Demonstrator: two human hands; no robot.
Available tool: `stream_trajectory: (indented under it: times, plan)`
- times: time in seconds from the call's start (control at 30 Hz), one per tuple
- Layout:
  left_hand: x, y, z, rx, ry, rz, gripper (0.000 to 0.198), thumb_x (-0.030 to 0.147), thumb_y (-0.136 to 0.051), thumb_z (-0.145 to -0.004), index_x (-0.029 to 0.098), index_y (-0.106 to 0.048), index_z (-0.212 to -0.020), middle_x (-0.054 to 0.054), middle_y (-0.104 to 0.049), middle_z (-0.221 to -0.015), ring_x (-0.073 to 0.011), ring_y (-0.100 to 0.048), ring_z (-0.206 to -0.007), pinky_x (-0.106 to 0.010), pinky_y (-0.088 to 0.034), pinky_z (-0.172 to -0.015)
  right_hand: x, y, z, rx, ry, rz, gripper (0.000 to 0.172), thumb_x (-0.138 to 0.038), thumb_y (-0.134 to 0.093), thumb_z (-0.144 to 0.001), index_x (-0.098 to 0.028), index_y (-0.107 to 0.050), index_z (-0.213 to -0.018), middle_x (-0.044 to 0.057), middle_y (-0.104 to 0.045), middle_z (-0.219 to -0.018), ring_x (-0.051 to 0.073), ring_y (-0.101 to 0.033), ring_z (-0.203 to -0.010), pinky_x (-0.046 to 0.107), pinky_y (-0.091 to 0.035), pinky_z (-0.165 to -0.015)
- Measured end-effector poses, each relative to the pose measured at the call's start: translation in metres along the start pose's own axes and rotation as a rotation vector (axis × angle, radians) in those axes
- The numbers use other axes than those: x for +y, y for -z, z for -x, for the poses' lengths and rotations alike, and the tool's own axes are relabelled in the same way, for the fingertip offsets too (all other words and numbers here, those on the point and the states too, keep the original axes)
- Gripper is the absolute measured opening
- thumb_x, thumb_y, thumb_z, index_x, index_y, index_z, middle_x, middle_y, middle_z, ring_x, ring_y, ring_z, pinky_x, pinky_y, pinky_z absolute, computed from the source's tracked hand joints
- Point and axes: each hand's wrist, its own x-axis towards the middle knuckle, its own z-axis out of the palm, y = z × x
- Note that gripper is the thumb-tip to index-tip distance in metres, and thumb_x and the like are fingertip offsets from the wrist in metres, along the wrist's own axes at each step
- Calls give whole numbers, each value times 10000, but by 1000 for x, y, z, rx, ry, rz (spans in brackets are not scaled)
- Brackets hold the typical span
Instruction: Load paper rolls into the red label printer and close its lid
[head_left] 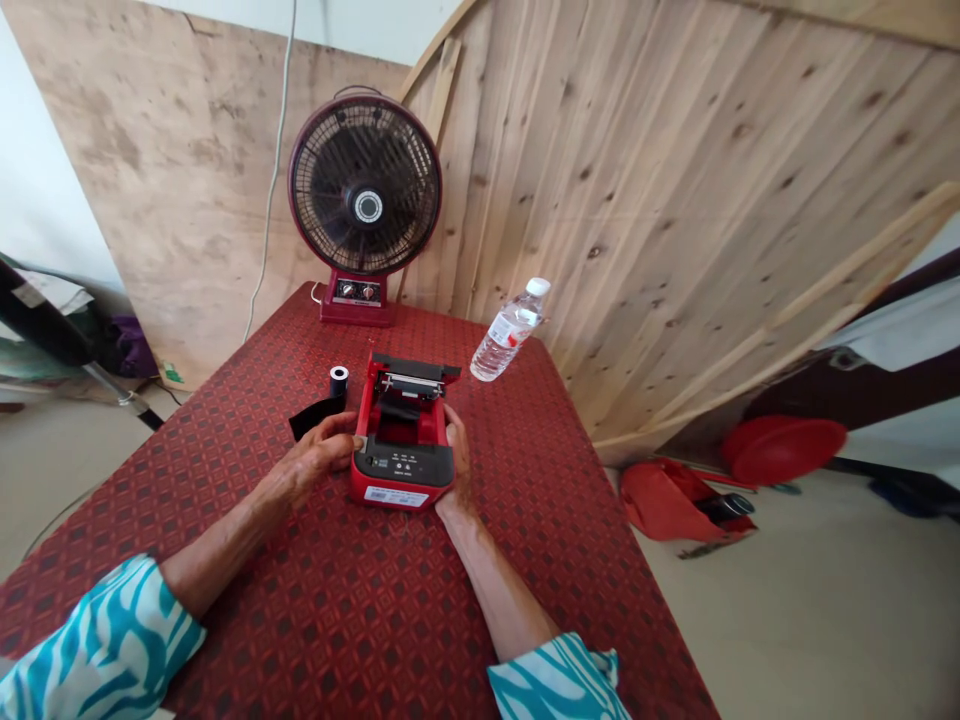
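A small red and black printer (403,440) sits on the red patterned table (360,600) with its lid open. My left hand (319,455) grips its left side, fingers curled against the casing. My right hand (457,455) presses flat against its right side. A small paper roll (339,380) stands just left of the printer, with a black strip (315,415) lying beside it, behind my left hand.
A red table fan (365,200) stands at the table's far edge against wooden boards. A clear water bottle (508,332) stands at the right of the printer. Red plastic items (690,495) lie on the floor to the right.
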Motion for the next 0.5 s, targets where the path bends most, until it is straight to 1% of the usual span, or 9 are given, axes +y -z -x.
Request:
stream_trajectory:
  times: [0.07, 0.17, 0.27, 0.3, 0.4, 0.43, 0.5]
  plan:
    - [3, -1, 2, -11, 9, 2, 715, 320, -781, -597, 173, -559, -1261, -87, -721, -1030, -248, -695, -910, -322, -520, -768, -3, 1, 1, 1, -10, -20, 512, -538, -434, -894, -214, -573, -1265, 89, -608, -1316, 239, -532, -1222, 402, -413, -1012]
    - [7, -2, 5, -23, 18, 6, 718, 303, -789, -593, 174, -559, -1260, -88, -724, -1030, -246, -696, -909, -322, -516, -770, -4, 2, 1, -26, 9, -33, 497, -548, -424, -898, -216, -599, -1224, 83, -599, -1326, 232, -522, -1234, 400, -395, -1031]
    - [12, 1, 7, -57, 16, -14, 708, 343, -793, -605, 178, -566, -1255, -97, -723, -1056, -266, -686, -956, -345, -507, -802, -1, 2, 0, -33, 14, -39, 497, -549, -431, -897, -217, -604, -1224, 84, -585, -1347, 235, -510, -1252, 405, -381, -1047]
    - [14, 2, 7, -60, -4, -45, 702, 360, -801, -605, 176, -576, -1243, -102, -722, -1062, -276, -677, -981, -354, -502, -822, 0, 2, 0, -34, 7, -46, 505, -552, -438, -893, -218, -598, -1236, 85, -582, -1352, 237, -512, -1251, 405, -383, -1045]
    - [27, 4, 4, -29, -151, -200, 623, 401, -814, -614, 170, -637, -1165, -101, -723, -1044, -292, -650, -1031, -371, -487, -874, 3, 0, -2, -26, -9, -67, 520, -559, -447, -886, -217, -596, -1249, 88, -586, -1347, 236, -523, -1238, 394, -399, -1032]
    - [33, 2, 1, -23, -216, -277, 558, 404, -805, -631, 175, -666, -1121, -92, -726, -1012, -290, -648, -1022, -373, -486, -880, 3, 0, -2, -20, -12, -76, 521, -560, -449, -884, -216, -598, -1246, 87, -595, -1337, 235, -528, -1233, 390, -401, -1030]
    - [46, -5, -5, -36, -354, -482, 362, 383, -760, -691, 205, -725, -1004, -72, -725, -950, -279, -649, -983, -379, -478, -897, 3, -1, -3, -16, -21, -100, 524, -567, -457, -879, -219, -602, -1241, 79, -609, -1318, 233, -536, -1226, 388, -401, -1032]
